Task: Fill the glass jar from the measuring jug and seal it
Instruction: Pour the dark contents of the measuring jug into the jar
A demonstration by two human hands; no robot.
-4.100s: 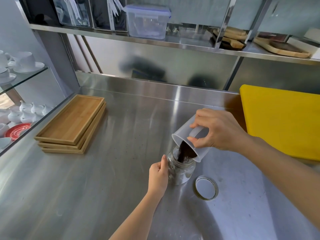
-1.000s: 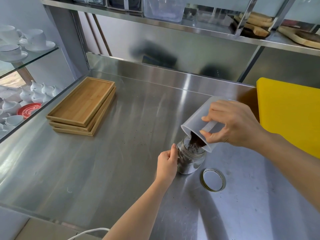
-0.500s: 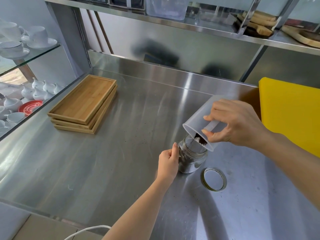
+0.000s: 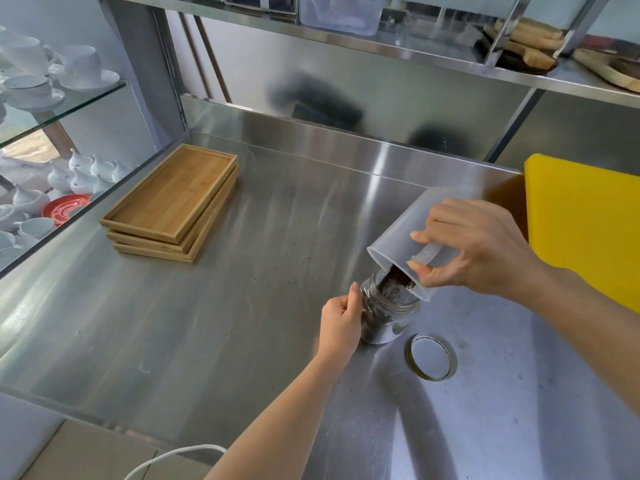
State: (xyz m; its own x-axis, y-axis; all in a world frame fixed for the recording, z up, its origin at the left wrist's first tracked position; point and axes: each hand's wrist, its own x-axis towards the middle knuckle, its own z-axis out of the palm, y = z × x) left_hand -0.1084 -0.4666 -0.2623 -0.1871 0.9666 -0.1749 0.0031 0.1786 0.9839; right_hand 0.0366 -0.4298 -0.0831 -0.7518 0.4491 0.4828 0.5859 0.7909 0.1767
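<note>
translucent jug [image 4: 401, 233] over round glass jar [image 4: 386, 318]

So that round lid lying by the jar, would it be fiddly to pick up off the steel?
Probably a bit. The lid lies flat and thin on the smooth counter, so fingers would likely need to catch its rim or slide it. It looks light, and set on edge it could roll. The right hand is busy holding the jug.

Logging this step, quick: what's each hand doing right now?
Left hand: closed around the glass jar.
Right hand: closed on the tilted measuring jug.
</note>
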